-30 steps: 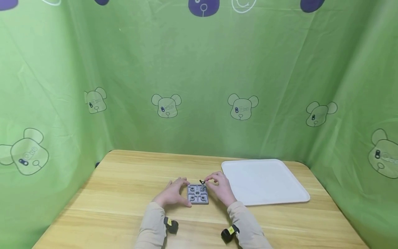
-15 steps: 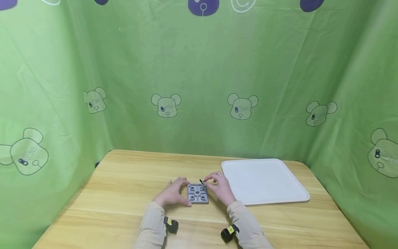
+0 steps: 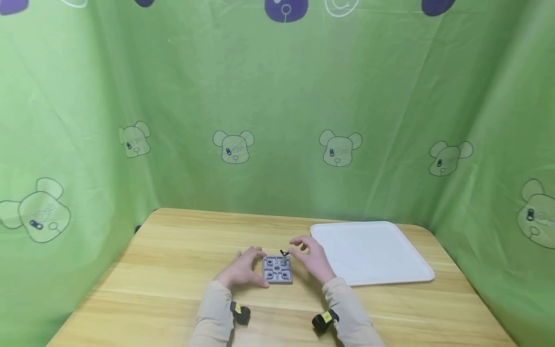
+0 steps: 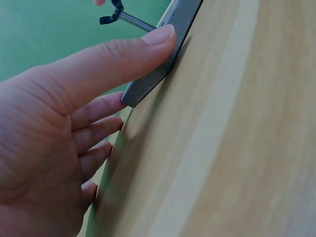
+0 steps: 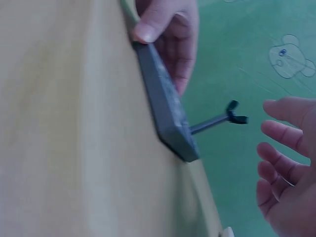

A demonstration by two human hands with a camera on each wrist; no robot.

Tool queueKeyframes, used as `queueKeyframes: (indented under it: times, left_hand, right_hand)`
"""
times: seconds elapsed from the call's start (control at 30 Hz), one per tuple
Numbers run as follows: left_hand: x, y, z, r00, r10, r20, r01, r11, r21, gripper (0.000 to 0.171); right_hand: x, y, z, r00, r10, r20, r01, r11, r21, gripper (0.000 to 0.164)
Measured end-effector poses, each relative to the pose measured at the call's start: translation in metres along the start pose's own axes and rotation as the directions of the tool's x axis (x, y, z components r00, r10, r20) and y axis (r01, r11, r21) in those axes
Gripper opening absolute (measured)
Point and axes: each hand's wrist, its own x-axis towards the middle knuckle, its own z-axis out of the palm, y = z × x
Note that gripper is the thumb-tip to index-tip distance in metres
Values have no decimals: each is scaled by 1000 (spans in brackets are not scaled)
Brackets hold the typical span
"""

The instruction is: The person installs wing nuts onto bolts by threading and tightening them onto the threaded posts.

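Observation:
A square grey metal plate (image 3: 273,281) with a pattern of recesses and holes lies on the wooden table. My left hand (image 3: 243,271) grips its left side, thumb at the near edge and index finger at the far corner. Out of the plate's far right corner stands a threaded wing screw (image 5: 211,123) with black wings, upright in its hole. Beside those wings hovers my right hand (image 3: 315,261), its fingers loosely bent and holding nothing. The right wrist view shows a gap between its fingertips and the wings. In the left wrist view the screw's thread (image 4: 138,22) shows above the plate.
A white tray (image 3: 373,253) lies on the right of the table (image 3: 173,270), just beyond my right hand. Green printed curtains (image 3: 277,96) stand at the back and both sides. Each sleeve carries a black strap-on camera (image 3: 321,322).
My right hand has let go of the wing screw and drawn slightly right, its fingers spreading. The left hand keeps its grip on the plate, and the screw stays standing.

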Motion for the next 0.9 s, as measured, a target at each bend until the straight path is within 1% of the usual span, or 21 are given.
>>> queueKeyframes:
  times: [0.1, 0.2, 0.37, 0.5, 0.6, 0.7, 0.83, 0.9]
  left_hand:
    - [1, 0, 0, 1000, 4, -4, -4, 1000, 3, 86]
    - [2, -1, -1, 1000, 6, -5, -6, 1000, 1, 86]
    - [2, 0, -2, 1000, 5, -2, -5, 1000, -4, 87]
    - [1, 0, -1, 1000, 4, 3, -4, 1000, -10, 87]
    - [1, -1, 0, 1000, 3, 5, -3, 1000, -10, 87]
    - [1, -2, 0, 1000, 1, 3, -1, 1000, -7, 87]
    - [1, -2, 0, 1000, 0, 3, 1, 1000, -7, 88]
    - [1, -2, 1, 1000, -1, 3, 1, 1000, -5, 88]
  right_hand:
    - [5, -2, -6, 999, 22, 48, -24, 999, 44, 26]
    - [11, -3, -10, 992, 25, 127, -35, 997, 74, 30]
    - [20, 3, -8, 968, 8, 250, -30, 996, 83, 36]
    - [22, 13, -4, 948, 2, 318, -30, 996, 85, 40]
    - [22, 18, 0, 943, 0, 334, -33, 995, 94, 38]
    - [21, 19, 3, 948, 6, 318, -36, 995, 90, 34]
    - [19, 17, 5, 956, 30, 292, -51, 997, 65, 28]
    - [19, 17, 6, 957, 30, 287, -46, 998, 49, 25]
